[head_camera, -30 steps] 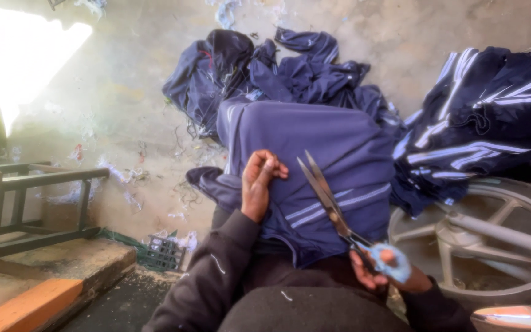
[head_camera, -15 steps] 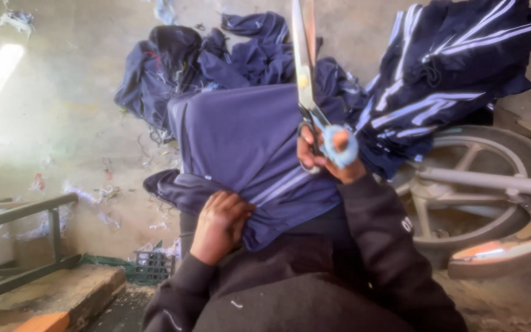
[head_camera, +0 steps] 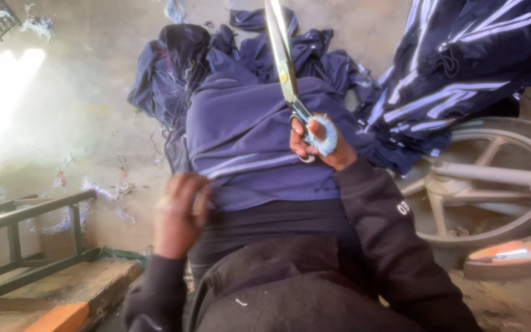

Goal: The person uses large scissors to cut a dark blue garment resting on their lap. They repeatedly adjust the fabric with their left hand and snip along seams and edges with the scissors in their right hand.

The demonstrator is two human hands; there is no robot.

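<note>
Right hand (head_camera: pixel 318 144) gripping upright scissors (head_camera: pixel 284 61), left hand (head_camera: pixel 176 212) on garment edge (head_camera: pixel 247 154)

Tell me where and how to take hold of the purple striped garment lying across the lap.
Grip the purple striped garment at its near hem, coming from the left side, where the left hand already pinches it. That edge lies free over the lap, while the right hand holds the long steel scissors above the right side.

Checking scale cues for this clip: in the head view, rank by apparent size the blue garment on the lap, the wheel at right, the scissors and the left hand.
1. blue garment
2. wheel, cut off by the frame and partly covered by clothes, so its rank against the garment is unsure
3. scissors, long but thin
4. left hand, blurred and close to the camera
</note>
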